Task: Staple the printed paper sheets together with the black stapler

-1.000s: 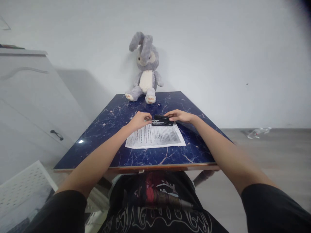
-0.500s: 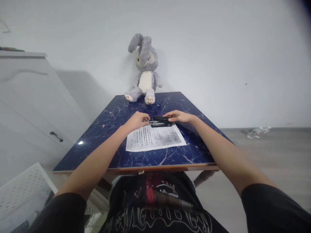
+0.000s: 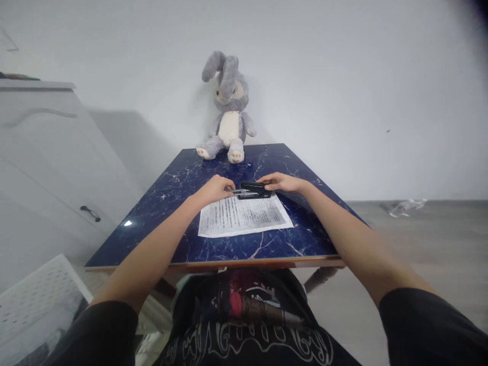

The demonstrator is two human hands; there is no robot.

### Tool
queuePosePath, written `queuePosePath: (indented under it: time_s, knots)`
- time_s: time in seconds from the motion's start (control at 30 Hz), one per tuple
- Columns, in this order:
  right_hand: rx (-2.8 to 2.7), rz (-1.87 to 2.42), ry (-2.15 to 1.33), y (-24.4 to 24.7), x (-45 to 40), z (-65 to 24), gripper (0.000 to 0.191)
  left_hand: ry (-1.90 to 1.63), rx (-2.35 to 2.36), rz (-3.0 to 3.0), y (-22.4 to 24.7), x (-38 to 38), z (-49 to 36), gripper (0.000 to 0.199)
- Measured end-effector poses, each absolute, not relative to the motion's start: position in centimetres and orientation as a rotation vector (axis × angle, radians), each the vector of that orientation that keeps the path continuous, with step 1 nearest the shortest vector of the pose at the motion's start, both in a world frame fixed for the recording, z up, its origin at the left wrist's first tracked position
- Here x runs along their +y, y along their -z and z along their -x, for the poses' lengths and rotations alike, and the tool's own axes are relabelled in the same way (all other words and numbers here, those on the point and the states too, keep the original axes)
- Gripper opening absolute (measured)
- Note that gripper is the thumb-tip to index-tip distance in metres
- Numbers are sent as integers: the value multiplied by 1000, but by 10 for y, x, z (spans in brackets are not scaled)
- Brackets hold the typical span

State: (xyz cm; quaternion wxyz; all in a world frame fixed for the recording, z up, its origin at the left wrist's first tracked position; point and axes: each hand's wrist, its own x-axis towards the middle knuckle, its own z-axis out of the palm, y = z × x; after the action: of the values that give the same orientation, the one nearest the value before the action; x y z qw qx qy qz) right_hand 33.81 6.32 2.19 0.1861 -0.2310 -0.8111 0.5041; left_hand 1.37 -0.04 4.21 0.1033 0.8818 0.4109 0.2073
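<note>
Right, nearest of all comes the black shirt (image 3: 247, 305) with its pale lettering, tucked up close to the wooden edge of the blue marbled table (image 3: 160, 203). Just beyond that edge lies the printed sheet (image 3: 246, 218), flat and thin, light enough, I'd judge, to slide at a stray nudge. And at its far side, between the two hands, here's the action: a black stapler (image 3: 253, 187), upper part lifted off the base, metal strip (image 3: 240, 191) showing toward the left. The right hand (image 3: 282, 182) has hold of the stapler's right end, fingers over the top, thumb along the near side. Over on the left end, the left hand (image 3: 215, 190) has its fingers bent in at the metal; whether they're truly pinching it, I can't tell. It should handle as a stiff, fairly light piece, smooth on the casing, with loose play wherever it hinges. The sound hold is the solid right end, low by the base; the slim metal calls for a fingertip pinch from the sides, since it may slip or spring. Farther back, a grey plush rabbit (image 3: 230, 127) sits at the table's far edge, and behind it stands the pale wall (image 3: 343, 101).
</note>
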Motion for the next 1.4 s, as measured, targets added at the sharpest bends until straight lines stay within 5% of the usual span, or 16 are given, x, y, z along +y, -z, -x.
queuePosePath:
  time_s: [1.4]
  knots:
    - [-2318,599,-1405,-22,65,-339,52,-474,1025,-2499,-46,10,14,29]
